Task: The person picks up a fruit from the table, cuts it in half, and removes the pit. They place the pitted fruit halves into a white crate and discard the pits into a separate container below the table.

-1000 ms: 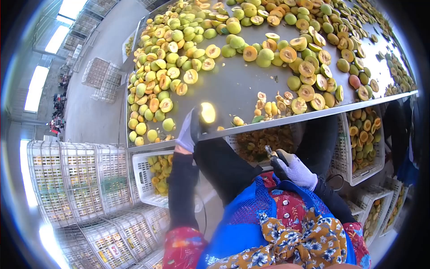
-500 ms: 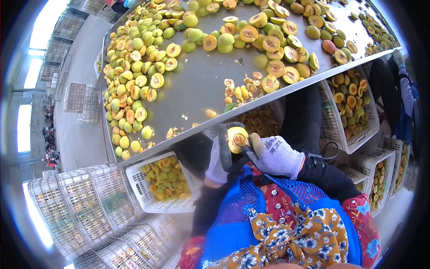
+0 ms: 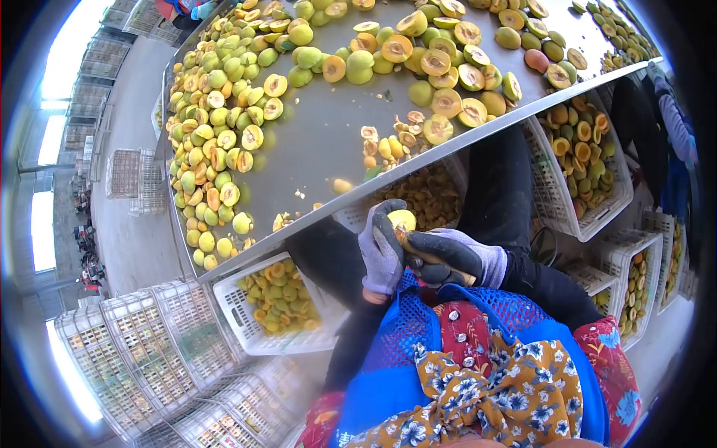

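Note:
My left hand (image 3: 382,250), in a light purple glove with dark fingers, is closed around a yellow-green fruit half (image 3: 402,220) in front of my chest. My right hand (image 3: 455,256), gloved alike, is closed close against it, with its dark palm side showing. Something brownish with a wooden look lies in its fingers, too hidden to name for certain. Both hands are beyond the near edge of the metal table (image 3: 299,160), where many halved fruits (image 3: 216,134) are spread. Small pits and scraps (image 3: 407,136) lie near that edge.
White crates of fruit stand below the table: one at the left (image 3: 272,306), one at the right (image 3: 579,160), and one with scraps (image 3: 427,196) beyond my hands. Stacked empty crates (image 3: 142,336) are at lower left. A co-worker's sleeve (image 3: 674,123) shows at far right.
My right hand has turned over, showing its dark palm side instead of its purple back. The fruit has tilted, so its cut face no longer shows. The view has shifted slightly.

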### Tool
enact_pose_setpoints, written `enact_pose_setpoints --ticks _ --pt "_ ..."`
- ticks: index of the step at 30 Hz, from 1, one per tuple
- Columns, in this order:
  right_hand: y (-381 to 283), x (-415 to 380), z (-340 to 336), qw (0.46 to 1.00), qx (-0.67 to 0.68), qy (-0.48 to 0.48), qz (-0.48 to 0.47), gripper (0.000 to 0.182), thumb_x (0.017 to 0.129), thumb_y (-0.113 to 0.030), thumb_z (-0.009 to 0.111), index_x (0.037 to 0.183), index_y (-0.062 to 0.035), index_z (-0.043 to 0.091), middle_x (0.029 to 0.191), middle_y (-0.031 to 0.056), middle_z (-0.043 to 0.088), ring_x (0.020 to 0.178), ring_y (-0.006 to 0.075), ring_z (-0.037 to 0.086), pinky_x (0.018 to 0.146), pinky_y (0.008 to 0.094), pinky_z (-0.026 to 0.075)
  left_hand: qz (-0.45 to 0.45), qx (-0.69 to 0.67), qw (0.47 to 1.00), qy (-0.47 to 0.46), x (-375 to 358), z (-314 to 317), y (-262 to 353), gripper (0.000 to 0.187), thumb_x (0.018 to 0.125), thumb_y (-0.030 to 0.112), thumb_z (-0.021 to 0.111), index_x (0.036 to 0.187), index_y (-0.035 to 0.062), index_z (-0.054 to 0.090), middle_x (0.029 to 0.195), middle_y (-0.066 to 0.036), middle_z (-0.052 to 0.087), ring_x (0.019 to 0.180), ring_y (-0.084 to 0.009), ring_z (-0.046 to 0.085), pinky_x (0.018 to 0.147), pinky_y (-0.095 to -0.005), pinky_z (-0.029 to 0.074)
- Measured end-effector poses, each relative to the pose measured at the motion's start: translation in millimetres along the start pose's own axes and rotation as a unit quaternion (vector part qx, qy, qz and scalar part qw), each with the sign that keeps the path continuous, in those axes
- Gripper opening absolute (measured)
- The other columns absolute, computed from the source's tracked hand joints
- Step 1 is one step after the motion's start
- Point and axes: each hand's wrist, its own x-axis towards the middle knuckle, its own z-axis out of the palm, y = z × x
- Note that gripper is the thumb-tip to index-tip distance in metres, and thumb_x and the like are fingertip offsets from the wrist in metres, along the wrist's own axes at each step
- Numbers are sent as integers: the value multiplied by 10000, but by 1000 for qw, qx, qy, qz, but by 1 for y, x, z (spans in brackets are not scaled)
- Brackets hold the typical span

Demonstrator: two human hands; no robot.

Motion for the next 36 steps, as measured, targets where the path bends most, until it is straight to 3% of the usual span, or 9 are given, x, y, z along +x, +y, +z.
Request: enact_pose_setpoints --ticks 3,5,14,16,22,29,32,35,36 --pt "3 11 -21 946 267 -152 101 343 1027 -358 487 991 -27 568 598 31 469 446 72 430 353 177 332 -40 -86 995 -33 -1 2 -12 449 1057 366 354 1068 0 613 882 -99 669 830 -174 649 769 -307 518" --pt "9 15 -27 931 298 -182 105 354 1029 -350 481 1032 -3 549 588 23 442 419 72 407 319 157 303 -101 -200 973 -55 -4 3 -12 464 1056 386 352 1076 -7 598 866 -109 669 810 -177 655 750 -303 528" --pt "23 19 -32 882 380 -258 107 400 1026 -383 478 1053 9 552 567 15 415 390 59 366 303 168 282 -193 -359 911 -65 0 11 -1 589 1036 513 324 1091 -14 583 820 -131 665 736 -201 652 671 -300 545" --pt "20 14 -26 885 381 -244 107 405 1024 -395 477 1029 3 552 557 10 408 384 55 357 298 172 277 -164 -330 927 -69 1 12 3 611 1031 535 318 1091 -12 583 822 -133 663 730 -204 651 663 -299 545" --pt "19 16 -12 940 270 -203 37 375 1017 -406 488 968 -41 560 543 -1 410 393 74 389 323 191 305 -186 -292 937 -31 4 8 8 618 1033 548 304 1099 0 580 828 -121 657 727 -198 650 657 -304 547" --pt "14 16 1 991 128 -31 11 375 1008 -430 508 967 -64 580 583 -5 489 414 81 443 375 207 352 -195 -159 967 -32 0 -7 -21 604 1036 535 331 1030 15 638 841 -78 661 733 -148 642 687 -277 534" --pt "6 8 12 981 -175 47 -65 376 1007 -426 516 959 -60 586 603 -11 506 422 71 454 379 203 354 -112 -78 988 -69 4 -17 -18 607 1032 540 347 1001 19 658 849 -62 662 748 -133 638 710 -269 527" --pt "7 12 5 993 -97 65 0 372 1009 -419 514 944 -60 586 613 -16 511 427 66 461 384 197 358 -239 -191 948 -85 6 -23 -19 599 1028 540 364 1012 17 657 851 -55 662 770 -133 638 728 -271 528" --pt "7 12 6 998 -46 49 2 367 1009 -417 516 946 -62 584 613 -17 508 425 68 461 391 200 364 -204 -148 964 -88 7 -24 -19 588 1031 529 366 1014 15 651 856 -61 662 782 -140 638 734 -279 526"
